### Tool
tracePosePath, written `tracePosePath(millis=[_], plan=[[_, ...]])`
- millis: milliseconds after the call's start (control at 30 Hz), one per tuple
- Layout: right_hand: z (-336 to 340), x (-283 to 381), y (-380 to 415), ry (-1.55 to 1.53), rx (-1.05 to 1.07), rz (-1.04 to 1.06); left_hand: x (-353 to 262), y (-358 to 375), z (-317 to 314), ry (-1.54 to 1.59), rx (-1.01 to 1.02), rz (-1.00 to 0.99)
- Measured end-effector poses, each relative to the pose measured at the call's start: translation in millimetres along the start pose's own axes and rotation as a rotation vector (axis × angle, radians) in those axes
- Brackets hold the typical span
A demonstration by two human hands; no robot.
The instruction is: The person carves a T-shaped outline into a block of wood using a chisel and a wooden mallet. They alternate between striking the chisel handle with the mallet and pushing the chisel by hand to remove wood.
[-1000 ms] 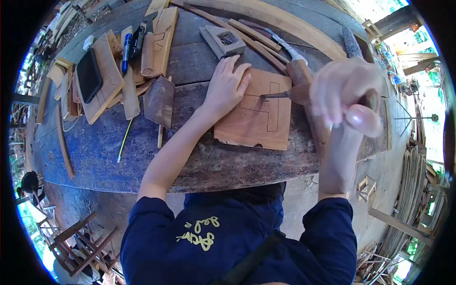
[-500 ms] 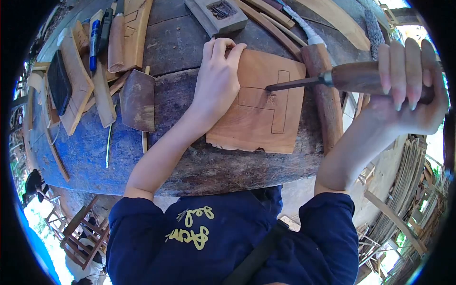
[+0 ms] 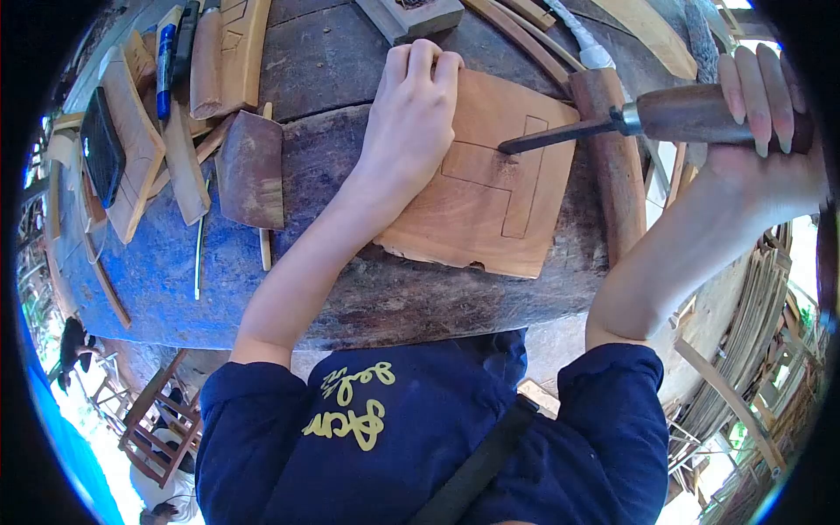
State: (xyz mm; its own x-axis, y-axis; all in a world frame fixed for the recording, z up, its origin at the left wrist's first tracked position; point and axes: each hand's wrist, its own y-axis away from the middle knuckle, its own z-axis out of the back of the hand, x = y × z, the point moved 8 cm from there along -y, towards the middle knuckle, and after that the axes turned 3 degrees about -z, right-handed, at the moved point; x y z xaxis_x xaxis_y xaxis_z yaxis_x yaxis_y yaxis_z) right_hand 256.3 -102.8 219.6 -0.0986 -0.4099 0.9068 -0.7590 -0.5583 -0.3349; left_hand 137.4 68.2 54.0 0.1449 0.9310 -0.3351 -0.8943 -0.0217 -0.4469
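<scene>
A flat wooden board (image 3: 490,227) with pencil-like outlines lies on the workbench in front of me. My left hand (image 3: 413,122) is closed over its upper left edge, with fingertips hidden behind that edge. My right hand (image 3: 761,114) wraps round the wooden handle of a chisel (image 3: 577,131). The chisel slants low over the board from the right, and its blade tip meets the surface inside the outline, by a small dark mark. Just right of the board lies a round wooden bar (image 3: 610,166), which the blade crosses above.
On the left of the bench (image 3: 350,306) are a wooden mallet head (image 3: 251,171), a black phone (image 3: 102,147), a blue marker (image 3: 164,70) and several wood pieces. A grey block (image 3: 411,16) with a hollow sits at the back. Stacked wooden strips (image 3: 744,324) stand at the right.
The view has shifted slightly, and the board looks turned a little. Pale chips by the chisel tip no longer show. Both hands keep their holds.
</scene>
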Motion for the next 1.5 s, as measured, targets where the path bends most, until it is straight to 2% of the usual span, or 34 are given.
tracePosePath(millis=[333, 400, 500, 533, 567, 633, 700, 767, 833, 867, 900, 967, 1000, 1033, 1100, 1133, 1200, 1233, 1500], plan=[[10, 7, 15, 0.168, -0.379, 0.077, 0, 0, -7, -0.005, 0.016, 0.019], [9, 11, 22, 0.207, -0.46, 0.094, -4, 0, -4, -0.088, -0.029, -0.058], [6, 19, 30, 0.267, -0.571, 0.13, -2, 0, -6, -0.084, -0.058, -0.068], [9, 19, 43, 0.274, -0.722, 0.167, -2, -1, -6, -0.082, -0.063, -0.07], [3, 17, 49, 0.276, -0.724, 0.168, -2, 0, -6, -0.061, -0.065, -0.067], [-12, 21, 63, 0.149, -0.72, 0.305, -4, 1, -3, -0.042, -0.071, -0.073], [-33, 27, 79, 0.156, -0.693, 0.295, -1, 3, -4, -0.016, -0.045, 0.01], [-29, 39, 99, 0.168, -0.683, 0.355, -1, 3, -2, -0.029, -0.045, 0.006], [-36, 53, 108, 0.218, -0.747, 0.435, 0, 4, 0, -0.045, -0.043, 0.01], [-41, 61, 121, 0.353, -0.864, 0.542, -1, 4, 0, -0.049, -0.026, 0.008], [-33, 65, 130, 0.35, -0.864, 0.542, -1, 3, 0, -0.053, -0.009, 0.005], [-8, 65, 138, 0.166, -0.555, 0.448, -3, 3, 8, -0.044, -0.076, -0.034], [-19, 61, 133, 0.256, -0.383, 0.408, -6, 3, 15, -0.031, -0.142, -0.071], [-17, 61, 136, 0.257, -0.385, 0.41, -7, 4, 18, -0.03, -0.142, -0.074], [-20, 52, 136, 0.249, -0.363, 0.345, -20, 8, 18, 0.265, -0.047, -0.199], [-21, 52, 135, 0.249, -0.399, 0.374, -25, 10, 21, 0.263, -0.044, -0.202], [-28, 47, 131, 0.244, -0.489, 0.38, -35, 16, 14, 0.445, 0.122, -0.218], [-26, 47, 131, 0.242, -0.573, 0.386, -35, 16, 13, 0.441, 0.127, -0.221], [-23, 50, 149, 0.289, -0.586, 0.439, -43, 11, 4, 0.363, 0.167, -0.32]])
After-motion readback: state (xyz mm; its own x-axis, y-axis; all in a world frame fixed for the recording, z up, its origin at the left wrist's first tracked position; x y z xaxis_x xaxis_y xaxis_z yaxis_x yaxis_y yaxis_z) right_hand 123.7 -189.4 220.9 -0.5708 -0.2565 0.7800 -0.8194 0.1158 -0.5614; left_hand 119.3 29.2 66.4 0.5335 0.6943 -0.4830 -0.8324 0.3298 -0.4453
